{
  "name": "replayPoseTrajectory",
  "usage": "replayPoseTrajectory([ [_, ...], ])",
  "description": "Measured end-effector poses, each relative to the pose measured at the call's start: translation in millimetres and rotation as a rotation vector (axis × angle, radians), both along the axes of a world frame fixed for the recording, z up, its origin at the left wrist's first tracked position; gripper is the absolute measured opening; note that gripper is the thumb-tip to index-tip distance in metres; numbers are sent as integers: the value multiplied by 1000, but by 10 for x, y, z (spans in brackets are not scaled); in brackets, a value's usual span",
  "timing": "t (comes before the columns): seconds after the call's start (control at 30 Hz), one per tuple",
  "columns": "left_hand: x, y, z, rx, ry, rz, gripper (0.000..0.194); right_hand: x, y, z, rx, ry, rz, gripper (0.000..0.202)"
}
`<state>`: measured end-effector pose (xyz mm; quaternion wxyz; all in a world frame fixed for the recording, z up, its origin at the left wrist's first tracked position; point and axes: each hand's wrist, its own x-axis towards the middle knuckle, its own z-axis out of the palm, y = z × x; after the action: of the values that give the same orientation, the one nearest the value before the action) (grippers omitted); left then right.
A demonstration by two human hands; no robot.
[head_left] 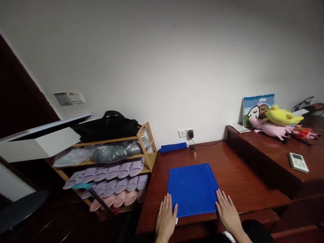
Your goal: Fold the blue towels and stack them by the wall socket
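A blue cloth (193, 189) lies spread flat on the reddish-brown wooden table (243, 179), a small white tag showing under its near left corner. At its near left edge rests my left hand (166, 214), fingers stretched out and pointing away from me. My right hand (227, 209) lies flat by the near right edge, fingers extended and touching the cloth's side. Neither hand grips anything. Against the wall at the back of the table is a second blue cloth (173, 147), folded into a narrow strip.
A black plug (190, 134) sits in the wall socket, its cable trailing right. On the higher surface at right are plush toys (283, 116), a picture (258, 108) and a white remote-like device (298, 162). Left stands a wooden rack (146, 145) holding slippers (111, 172) and a black bag (108, 126).
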<state>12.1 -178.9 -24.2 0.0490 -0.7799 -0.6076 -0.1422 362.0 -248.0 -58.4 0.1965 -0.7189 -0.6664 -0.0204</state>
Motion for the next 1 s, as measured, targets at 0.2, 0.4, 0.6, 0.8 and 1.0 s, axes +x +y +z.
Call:
replayPoseTrajectory([
  [0.2, -1, 1, -16, 28, 17, 2, 67, -27, 15, -15, 47, 4, -13, 63],
  [0.4, -1, 6, -11, 28, 17, 3, 66, -27, 8, -14, 87, 31, -8, 62],
  [0.6, 4, -1, -28, 34, -17, 2, 66, -28, 12, -22, 94, 31, -19, 62],
  [0.8, -2, -9, -38, 51, -19, 9, 65, -19, 8, -42, 88, 16, -9, 61],
  [1.0, -6, -19, -19, 46, -31, 3, 65, -13, 20, -77, 80, -13, -12, 61],
])
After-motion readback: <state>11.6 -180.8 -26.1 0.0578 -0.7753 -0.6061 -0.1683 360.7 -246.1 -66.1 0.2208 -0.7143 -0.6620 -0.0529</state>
